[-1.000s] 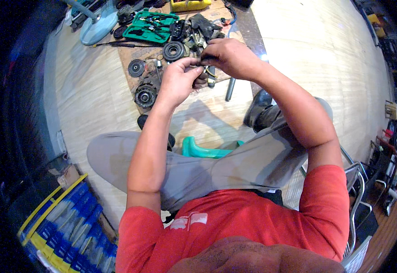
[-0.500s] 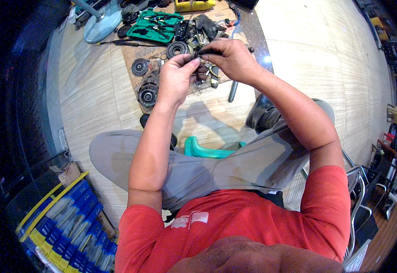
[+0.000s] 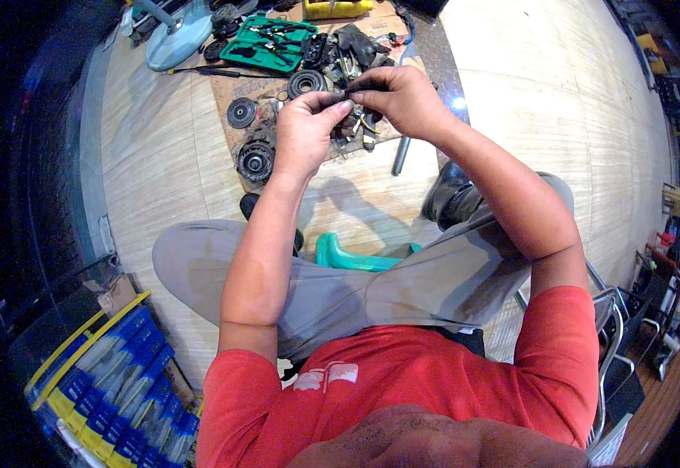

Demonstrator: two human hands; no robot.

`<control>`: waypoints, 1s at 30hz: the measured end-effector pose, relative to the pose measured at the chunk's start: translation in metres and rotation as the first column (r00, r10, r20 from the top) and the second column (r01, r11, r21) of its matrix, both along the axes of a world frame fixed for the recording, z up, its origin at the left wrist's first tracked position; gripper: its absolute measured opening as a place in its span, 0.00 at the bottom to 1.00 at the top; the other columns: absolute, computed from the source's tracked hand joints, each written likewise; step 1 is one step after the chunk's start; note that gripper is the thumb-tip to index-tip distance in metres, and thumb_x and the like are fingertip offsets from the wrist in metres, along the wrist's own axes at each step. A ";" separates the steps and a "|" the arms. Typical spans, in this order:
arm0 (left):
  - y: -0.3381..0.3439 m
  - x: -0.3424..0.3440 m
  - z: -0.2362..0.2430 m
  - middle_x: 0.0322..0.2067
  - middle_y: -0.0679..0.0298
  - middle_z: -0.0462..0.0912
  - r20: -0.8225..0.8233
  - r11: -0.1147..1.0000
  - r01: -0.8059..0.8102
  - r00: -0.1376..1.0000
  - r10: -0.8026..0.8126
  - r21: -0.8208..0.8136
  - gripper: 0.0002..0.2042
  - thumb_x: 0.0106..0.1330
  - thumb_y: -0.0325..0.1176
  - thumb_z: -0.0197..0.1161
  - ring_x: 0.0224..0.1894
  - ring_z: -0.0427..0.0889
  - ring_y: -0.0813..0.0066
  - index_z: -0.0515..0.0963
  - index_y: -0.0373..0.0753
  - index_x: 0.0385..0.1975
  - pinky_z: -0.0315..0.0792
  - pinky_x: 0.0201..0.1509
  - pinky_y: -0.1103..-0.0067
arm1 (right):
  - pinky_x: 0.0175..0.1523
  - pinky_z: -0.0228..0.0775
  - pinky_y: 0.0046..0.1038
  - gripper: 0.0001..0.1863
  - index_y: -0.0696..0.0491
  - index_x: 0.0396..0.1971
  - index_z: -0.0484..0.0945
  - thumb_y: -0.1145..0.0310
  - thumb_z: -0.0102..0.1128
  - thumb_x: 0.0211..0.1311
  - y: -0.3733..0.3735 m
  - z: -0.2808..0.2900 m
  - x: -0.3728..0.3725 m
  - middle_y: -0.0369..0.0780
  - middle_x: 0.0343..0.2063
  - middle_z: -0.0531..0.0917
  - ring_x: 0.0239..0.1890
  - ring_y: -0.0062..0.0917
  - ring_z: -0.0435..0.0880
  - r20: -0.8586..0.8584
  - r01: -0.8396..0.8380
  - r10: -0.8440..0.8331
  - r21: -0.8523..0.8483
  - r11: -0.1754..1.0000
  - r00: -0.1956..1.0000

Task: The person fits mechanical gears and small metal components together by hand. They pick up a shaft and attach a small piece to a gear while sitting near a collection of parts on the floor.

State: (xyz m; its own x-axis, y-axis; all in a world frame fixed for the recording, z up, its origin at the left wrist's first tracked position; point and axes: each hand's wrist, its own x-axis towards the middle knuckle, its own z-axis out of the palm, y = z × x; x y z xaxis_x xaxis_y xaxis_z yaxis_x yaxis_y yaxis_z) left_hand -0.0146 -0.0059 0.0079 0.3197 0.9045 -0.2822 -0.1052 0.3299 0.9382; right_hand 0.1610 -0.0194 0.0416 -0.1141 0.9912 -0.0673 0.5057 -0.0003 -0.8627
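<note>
Over the cardboard, my left hand (image 3: 305, 132) and my right hand (image 3: 408, 103) meet, fingertips nearly touching. Each has its thumb pinched against the fingers. A small dark piece (image 3: 347, 95) sits between the fingertips, too small and too covered to name. Beneath and just beyond the hands lie greasy metal parts and a pair of pliers with yellow on the handles (image 3: 369, 125). A ribbed black wheel-like part (image 3: 306, 82) lies just past my left hand. To its left are a flat dark disc (image 3: 241, 113) and a larger round machine part (image 3: 255, 161).
The stained cardboard sheet (image 3: 223, 95) carries an open green tool case (image 3: 271, 45), dark rags (image 3: 359, 45) and a yellow container (image 3: 338, 8). A metal tube (image 3: 401, 157) rests at its near edge. A pale blue round stand base (image 3: 177, 47) is at far left.
Both hands have shifted slightly to the right in the picture, still pinched together. The things on the cardboard look the same.
</note>
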 end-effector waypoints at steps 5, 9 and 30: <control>0.001 0.001 0.008 0.30 0.61 0.82 0.019 0.999 0.012 1.000 -0.012 -0.031 0.06 0.61 0.25 0.62 0.28 0.83 0.75 0.77 0.32 0.35 0.79 0.31 0.79 | 0.37 0.75 0.20 0.12 0.64 0.38 0.79 0.72 0.62 0.58 0.001 -0.009 0.006 0.38 0.28 0.83 0.29 0.17 0.82 -0.216 -0.003 -0.019 -0.100 0.995 0.976; 0.003 -0.004 0.008 0.28 0.61 0.82 0.229 0.988 0.079 0.972 -0.047 -0.133 0.05 0.61 0.25 0.63 0.27 0.81 0.76 0.77 0.31 0.33 0.77 0.29 0.82 | 0.39 0.77 0.20 0.13 0.64 0.41 0.78 0.72 0.62 0.59 0.000 0.001 0.005 0.39 0.29 0.83 0.30 0.19 0.82 -0.451 -0.046 -0.078 -0.259 0.965 0.889; 0.001 -0.010 0.005 0.31 0.59 0.84 0.416 0.926 0.322 0.882 -0.220 -0.194 0.07 0.65 0.29 0.59 0.26 0.80 0.78 0.78 0.34 0.37 0.76 0.30 0.81 | 0.34 0.73 0.22 0.13 0.63 0.38 0.80 0.68 0.63 0.58 -0.003 -0.002 0.001 0.37 0.25 0.83 0.26 0.16 0.78 -0.439 -0.057 -0.060 -0.249 0.967 0.897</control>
